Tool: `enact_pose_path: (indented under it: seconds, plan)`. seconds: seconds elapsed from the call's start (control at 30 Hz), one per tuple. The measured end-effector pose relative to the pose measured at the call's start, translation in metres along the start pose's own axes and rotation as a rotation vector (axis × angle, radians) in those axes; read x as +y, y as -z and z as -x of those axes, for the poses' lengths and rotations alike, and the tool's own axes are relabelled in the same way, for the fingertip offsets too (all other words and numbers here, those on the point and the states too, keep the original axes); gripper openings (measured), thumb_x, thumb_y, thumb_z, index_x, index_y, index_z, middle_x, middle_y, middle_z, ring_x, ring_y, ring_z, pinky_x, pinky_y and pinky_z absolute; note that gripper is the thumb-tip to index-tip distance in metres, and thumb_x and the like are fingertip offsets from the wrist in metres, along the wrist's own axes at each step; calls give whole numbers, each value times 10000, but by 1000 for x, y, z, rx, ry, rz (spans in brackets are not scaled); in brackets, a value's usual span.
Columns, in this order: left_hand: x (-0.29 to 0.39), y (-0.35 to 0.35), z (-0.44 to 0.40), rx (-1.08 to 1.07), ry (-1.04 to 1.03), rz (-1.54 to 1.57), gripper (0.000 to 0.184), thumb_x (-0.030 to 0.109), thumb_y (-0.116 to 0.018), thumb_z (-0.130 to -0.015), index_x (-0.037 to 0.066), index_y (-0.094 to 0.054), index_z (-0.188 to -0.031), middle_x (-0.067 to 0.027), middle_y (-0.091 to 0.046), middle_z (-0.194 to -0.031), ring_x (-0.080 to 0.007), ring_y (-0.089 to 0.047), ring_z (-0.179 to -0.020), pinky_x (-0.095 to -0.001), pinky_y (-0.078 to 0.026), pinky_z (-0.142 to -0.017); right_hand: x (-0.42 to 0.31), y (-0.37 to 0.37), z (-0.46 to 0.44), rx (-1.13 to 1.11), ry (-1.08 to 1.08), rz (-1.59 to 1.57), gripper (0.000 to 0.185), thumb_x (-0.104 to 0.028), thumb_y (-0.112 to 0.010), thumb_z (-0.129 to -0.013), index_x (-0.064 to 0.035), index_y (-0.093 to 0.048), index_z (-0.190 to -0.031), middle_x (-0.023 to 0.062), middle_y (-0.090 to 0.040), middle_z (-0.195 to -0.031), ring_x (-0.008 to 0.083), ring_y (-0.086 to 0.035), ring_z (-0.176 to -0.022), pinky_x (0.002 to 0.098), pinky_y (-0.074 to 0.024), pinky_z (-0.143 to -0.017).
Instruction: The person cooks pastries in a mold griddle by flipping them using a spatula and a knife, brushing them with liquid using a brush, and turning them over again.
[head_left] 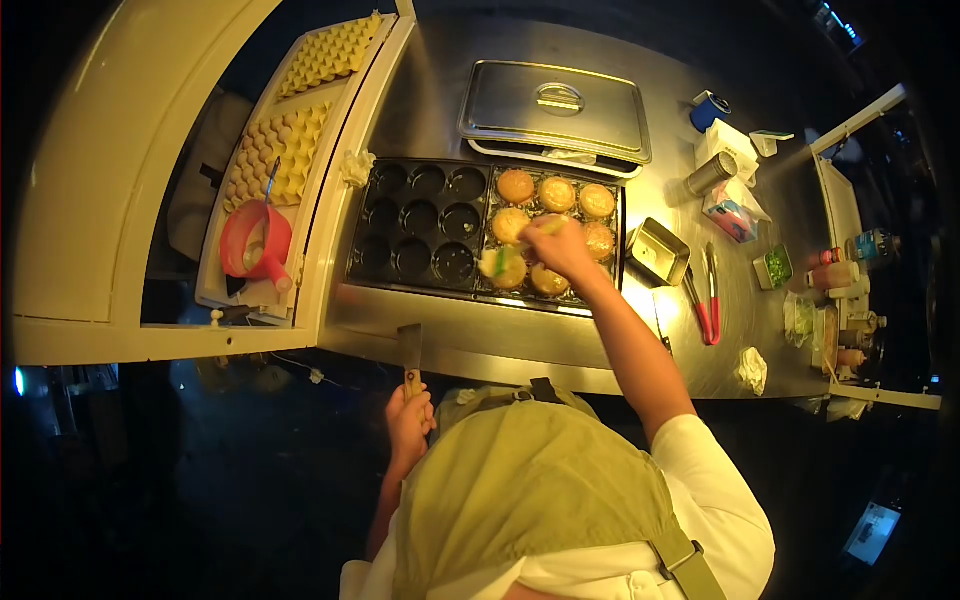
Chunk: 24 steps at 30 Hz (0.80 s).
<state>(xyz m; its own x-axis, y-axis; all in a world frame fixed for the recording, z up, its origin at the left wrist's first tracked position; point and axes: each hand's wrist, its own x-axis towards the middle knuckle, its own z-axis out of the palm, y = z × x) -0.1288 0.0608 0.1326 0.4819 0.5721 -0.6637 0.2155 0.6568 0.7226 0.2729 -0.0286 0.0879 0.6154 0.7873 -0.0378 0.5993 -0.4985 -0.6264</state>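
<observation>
My right hand (pixel 557 246) is closed around the handle of a basting brush (pixel 493 263), reaching over the right half of a black griddle with round wells (pixel 414 218). The pale bristles are by a golden round cake (pixel 510 272) in the front row. Several more browned cakes (pixel 516 186) sit in the wells around my hand, which partly hides the middle ones. Down by the counter's front edge, my left hand (pixel 408 420) grips the wooden handle of a flat metal scraper (pixel 411 348), its blade pointing up. Bare dark wells show in the griddle's left half.
Behind the griddle stands a lidded steel tray (pixel 555 100). To its right are a square metal tin (pixel 658 252), red-handled tongs (pixel 707 308), a metal shaker (pixel 711 174) and a crumpled tissue (pixel 752 371). Egg trays (pixel 280 155) and a pink jug (pixel 256 241) occupy the left shelf.
</observation>
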Motion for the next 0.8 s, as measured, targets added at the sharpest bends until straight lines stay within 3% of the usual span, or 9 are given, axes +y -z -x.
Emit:
enact_pose_path:
  seconds: [0.03,0.2,0.27,0.37,0.5,0.57,0.6,0.7,0.8]
  plan:
    - [0,-2,0,-17,1,-6,184,57,-615,-937,10,-578,-1110,-28,-536,-680,-89,-444,-486,-248,-393,-454,-11,5,-10,3,0,0,199,-159,-664,-937,10,-769,-924,116,-745,-753,170,-712,-607,293,-563,-554]
    - [13,-6,3,22,-44,46,167,50,-606,-943,22,-586,-1106,-25,-523,-666,-87,-424,-469,-254,-393,-451,-29,30,-41,22,-688,-358,331,-306,-645,-982,-9,-787,-939,141,-749,-748,189,-712,-600,332,-583,-619]
    - [11,-3,2,50,-49,80,172,54,-613,-934,17,-582,-1099,-27,-531,-687,-91,-459,-503,-250,-407,-460,16,29,-40,61,-602,-45,325,-295,-641,-976,-9,-783,-915,137,-737,-716,184,-708,-593,327,-579,-600]
    - [1,11,-3,106,-51,107,160,49,-597,-950,26,-591,-1108,-24,-519,-653,-78,-391,-441,-264,-388,-442,49,47,-14,99,-632,-92,291,-244,-624,-959,-10,-781,-889,129,-727,-688,180,-710,-592,318,-574,-574]
    - [-1,9,-7,80,-27,48,154,51,-598,-950,27,-592,-1102,-25,-519,-656,-79,-389,-442,-268,-393,-443,0,60,22,179,-435,-217,276,-183,-593,-925,24,-765,-863,128,-720,-673,174,-685,-551,332,-545,-520]
    - [6,-1,-11,48,-16,19,153,51,-598,-950,27,-593,-1101,-24,-519,-655,-79,-387,-443,-267,-393,-444,-79,60,46,105,-166,-477,271,-187,-584,-930,13,-767,-911,137,-743,-754,203,-718,-654,342,-567,-616]
    - [11,-8,-11,25,-26,12,155,53,-599,-951,26,-592,-1103,-23,-519,-656,-78,-389,-447,-264,-395,-449,-55,26,42,158,146,-121,239,-196,-609,-913,-19,-763,-958,142,-752,-821,264,-728,-723,368,-571,-683]
    - [26,-22,-12,-15,-55,9,156,54,-599,-954,24,-590,-1106,-22,-519,-659,-77,-394,-455,-259,-398,-459,-68,19,49,-158,174,-91,187,-249,-657,-894,-146,-755,-1016,147,-732,-950,359,-692,-914,477,-547,-810]
    - [30,-21,-12,13,-76,25,151,53,-596,-955,25,-587,-1104,-20,-518,-662,-76,-397,-459,-257,-399,-463,-44,31,54,-142,230,-82,182,-260,-663,-887,-158,-759,-1004,156,-739,-931,370,-700,-870,486,-553,-767]
